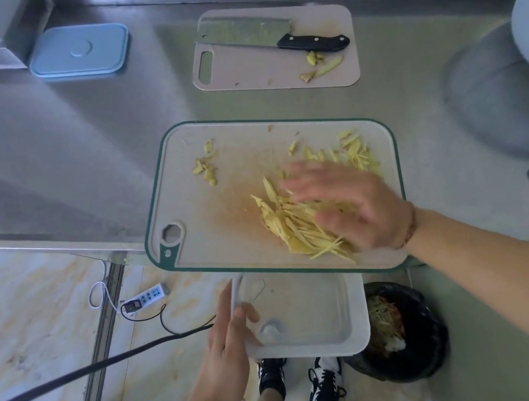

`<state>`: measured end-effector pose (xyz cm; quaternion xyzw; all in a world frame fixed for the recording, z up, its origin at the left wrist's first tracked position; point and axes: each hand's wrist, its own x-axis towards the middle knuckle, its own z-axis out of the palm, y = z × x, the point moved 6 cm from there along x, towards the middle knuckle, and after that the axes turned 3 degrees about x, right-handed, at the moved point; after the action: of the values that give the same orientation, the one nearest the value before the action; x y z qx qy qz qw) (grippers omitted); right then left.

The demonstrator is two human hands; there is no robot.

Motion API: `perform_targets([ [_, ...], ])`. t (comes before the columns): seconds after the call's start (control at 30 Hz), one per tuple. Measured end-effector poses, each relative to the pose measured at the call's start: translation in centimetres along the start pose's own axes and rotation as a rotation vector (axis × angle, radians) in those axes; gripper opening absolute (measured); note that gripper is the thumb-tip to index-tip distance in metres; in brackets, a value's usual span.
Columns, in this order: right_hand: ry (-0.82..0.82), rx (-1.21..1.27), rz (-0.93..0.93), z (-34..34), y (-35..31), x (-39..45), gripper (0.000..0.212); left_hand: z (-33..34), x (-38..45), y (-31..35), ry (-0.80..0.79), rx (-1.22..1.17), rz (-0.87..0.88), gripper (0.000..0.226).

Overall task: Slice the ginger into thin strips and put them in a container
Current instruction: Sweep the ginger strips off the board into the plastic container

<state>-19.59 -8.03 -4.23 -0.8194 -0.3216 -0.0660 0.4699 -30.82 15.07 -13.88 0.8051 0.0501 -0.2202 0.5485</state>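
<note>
Left hand point(225, 341) gripping white plastic container point(309, 318) rim, nearly empty inside, right hand point(344, 208) fingers spread flat on ginger strips point(283, 221), green-edged cutting board point(210, 216)

Pale yellow ginger strips point(298, 222) are seen on a beige cutting board point(223, 213) edged in dark green. A translucent white container point(313, 317) is shown below it. The surface point(106, 128) is brushed grey steel. A pinkish-beige board point(332, 71) carries a black-handled cleaver point(268, 35). A light blue lid point(80, 51) lies toward the far left corner. The floor point(23, 307) is cream, marbled with orange.
</note>
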Motion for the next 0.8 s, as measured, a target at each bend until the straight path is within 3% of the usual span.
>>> perform_targets([
  [0.13,0.356,-0.058,0.354,-6.9,4.3,-0.6,0.041,0.2,0.0,-0.6,0.02,-0.021,-0.035,0.038],
  [0.23,0.414,-0.096,0.581,-7.5,6.5,-1.8,0.05,0.3,0.1,-1.1,0.014,-0.049,-0.065,0.065],
  [0.4,0.312,-0.099,0.554,-5.9,6.3,-1.4,0.047,0.2,0.3,-1.3,0.023,-0.014,-0.058,0.067],
  [0.53,0.139,-0.046,0.456,-3.3,4.8,-1.0,0.04,0.3,0.2,-0.9,0.03,-0.021,-0.07,0.076],
  [0.7,0.09,0.056,0.374,-1.2,3.2,-0.6,0.037,-0.5,0.5,-1.0,0.045,-0.017,-0.084,0.1],
  [0.8,0.021,0.01,0.275,-0.3,2.4,-0.5,0.041,-0.5,0.8,0.0,0.021,-0.053,-0.079,0.095],
])
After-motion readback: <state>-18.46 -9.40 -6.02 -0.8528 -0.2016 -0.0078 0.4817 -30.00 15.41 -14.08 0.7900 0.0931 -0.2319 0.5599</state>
